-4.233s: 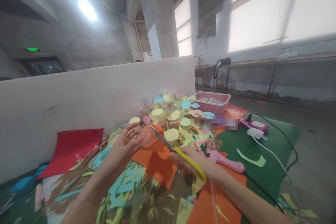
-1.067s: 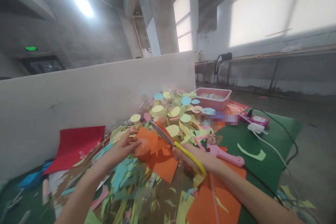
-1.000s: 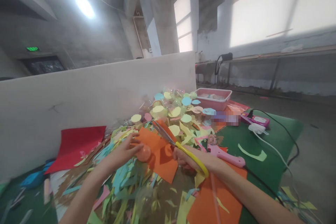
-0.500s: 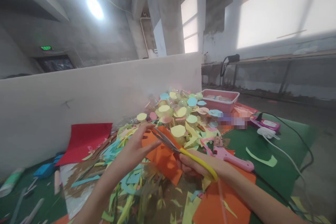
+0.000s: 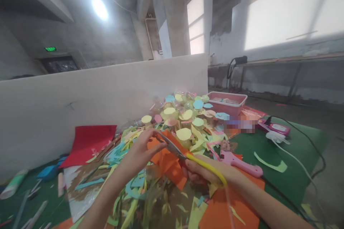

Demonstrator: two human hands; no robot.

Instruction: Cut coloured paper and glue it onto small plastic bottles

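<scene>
My right hand (image 5: 200,170) is closed around the yellow handles of a pair of scissors (image 5: 172,146), whose blades point up and left. Between the blades and below them is a piece of orange paper (image 5: 172,170), partly cut. My left hand (image 5: 146,146) pinches the paper's upper left edge near the blade tips, thumb stretched toward the blades. Beneath both hands lies a heap of paper scraps (image 5: 131,189) in yellow, green and blue. A larger orange sheet (image 5: 228,204) rests under my right forearm.
Several bottles topped with paper discs (image 5: 184,134) stand behind my hands. A pink hot glue gun (image 5: 240,162) lies at the right, its cable trailing. Farther back is a pink basket (image 5: 228,105). Red sheets (image 5: 90,141) lie at the left, before a white partition (image 5: 107,96).
The view has shifted slightly, so everything sits a little farther right. Both hands keep nearly the same pose on the scissors and orange paper; the blades look slightly more closed.
</scene>
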